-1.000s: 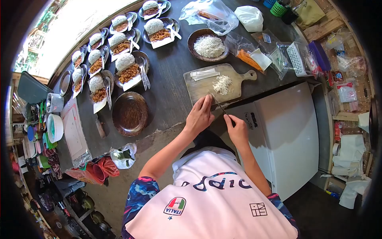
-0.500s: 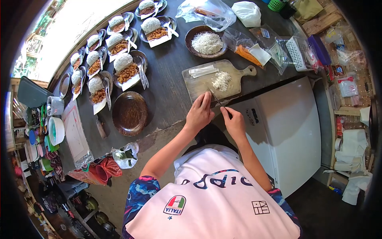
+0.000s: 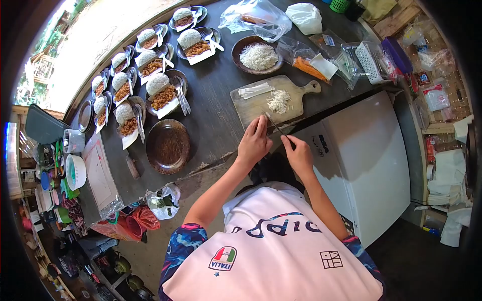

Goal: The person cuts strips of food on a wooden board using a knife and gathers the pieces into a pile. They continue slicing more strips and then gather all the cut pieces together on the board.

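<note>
My right hand (image 3: 298,154) is closed round the handle of a knife (image 3: 275,124), whose blade reaches over the near edge of a wooden cutting board (image 3: 296,95). Beside the blade, my left hand (image 3: 255,143) rests its bunched fingertips on the board's near edge. Whatever lies under those fingers is hidden. On the board are a heap of thin white shreds (image 3: 277,102) and a few long white strips (image 3: 256,90). Just behind it, a dark round bowl (image 3: 237,59) holds a larger mound of white shreds (image 3: 258,56).
Several plates with rice, brown food and cutlery, such as one plate (image 3: 181,80), line the table's left side. A bare brown plate (image 3: 168,145) sits near the front edge. Plastic bags (image 3: 256,20), orange pieces (image 3: 310,68) and a white grater (image 3: 371,62) are behind the board. A white fridge (image 3: 369,155) stands at right.
The camera view has shifted slightly. Both hands stay at the board's near edge, and the knife blade has moved a little beside the left fingertips.
</note>
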The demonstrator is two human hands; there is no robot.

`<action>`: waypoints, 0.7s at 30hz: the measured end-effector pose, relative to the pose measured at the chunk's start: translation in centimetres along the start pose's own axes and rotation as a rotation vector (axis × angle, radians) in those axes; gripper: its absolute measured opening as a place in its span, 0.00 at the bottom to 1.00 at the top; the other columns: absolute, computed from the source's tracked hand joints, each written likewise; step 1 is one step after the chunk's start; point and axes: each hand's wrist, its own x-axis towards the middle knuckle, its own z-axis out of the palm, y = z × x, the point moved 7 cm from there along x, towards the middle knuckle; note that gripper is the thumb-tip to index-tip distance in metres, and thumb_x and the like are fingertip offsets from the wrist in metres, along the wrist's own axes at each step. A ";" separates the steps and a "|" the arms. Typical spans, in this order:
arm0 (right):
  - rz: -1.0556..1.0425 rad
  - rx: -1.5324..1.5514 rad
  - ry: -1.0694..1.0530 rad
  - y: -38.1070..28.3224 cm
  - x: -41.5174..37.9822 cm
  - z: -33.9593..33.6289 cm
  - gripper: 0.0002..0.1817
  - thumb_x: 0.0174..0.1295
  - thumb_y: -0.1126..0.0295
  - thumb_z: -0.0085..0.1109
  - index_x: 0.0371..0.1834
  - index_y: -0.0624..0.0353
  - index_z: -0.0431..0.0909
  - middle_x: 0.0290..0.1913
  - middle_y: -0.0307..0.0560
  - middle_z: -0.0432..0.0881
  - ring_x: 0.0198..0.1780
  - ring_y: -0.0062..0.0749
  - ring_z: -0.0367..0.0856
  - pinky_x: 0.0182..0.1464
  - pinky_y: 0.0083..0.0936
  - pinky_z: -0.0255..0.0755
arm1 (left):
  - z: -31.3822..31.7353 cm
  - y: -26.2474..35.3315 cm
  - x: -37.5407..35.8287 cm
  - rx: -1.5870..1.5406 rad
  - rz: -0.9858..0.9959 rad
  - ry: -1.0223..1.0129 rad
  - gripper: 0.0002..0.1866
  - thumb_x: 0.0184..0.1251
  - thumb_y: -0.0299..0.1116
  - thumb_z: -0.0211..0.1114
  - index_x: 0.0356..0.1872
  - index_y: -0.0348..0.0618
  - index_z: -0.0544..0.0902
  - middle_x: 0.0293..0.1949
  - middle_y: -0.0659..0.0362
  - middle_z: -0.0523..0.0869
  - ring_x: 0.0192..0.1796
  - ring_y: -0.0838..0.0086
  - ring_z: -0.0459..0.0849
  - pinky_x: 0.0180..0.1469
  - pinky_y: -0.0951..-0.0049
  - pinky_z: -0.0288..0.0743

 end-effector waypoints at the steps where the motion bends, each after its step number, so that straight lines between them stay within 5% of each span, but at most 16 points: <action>1: -0.010 0.000 -0.005 -0.2 0.2 0.2 0.28 0.76 0.45 0.63 0.55 0.62 0.90 0.50 0.64 0.91 0.54 0.61 0.89 0.55 0.42 0.81 | 0.1 0.1 -0.2 -0.001 0.002 0.000 0.38 0.65 0.39 0.64 0.74 0.23 0.73 0.76 0.47 0.71 0.77 0.57 0.70 0.81 0.61 0.66; 21: -0.021 -0.047 0.022 0.1 -0.8 0.2 0.28 0.76 0.42 0.60 0.56 0.56 0.91 0.48 0.62 0.92 0.53 0.62 0.90 0.54 0.49 0.82 | 0.0 0.0 -0.1 -0.016 0.003 0.028 0.39 0.65 0.40 0.64 0.73 0.21 0.73 0.75 0.45 0.71 0.77 0.55 0.70 0.81 0.61 0.65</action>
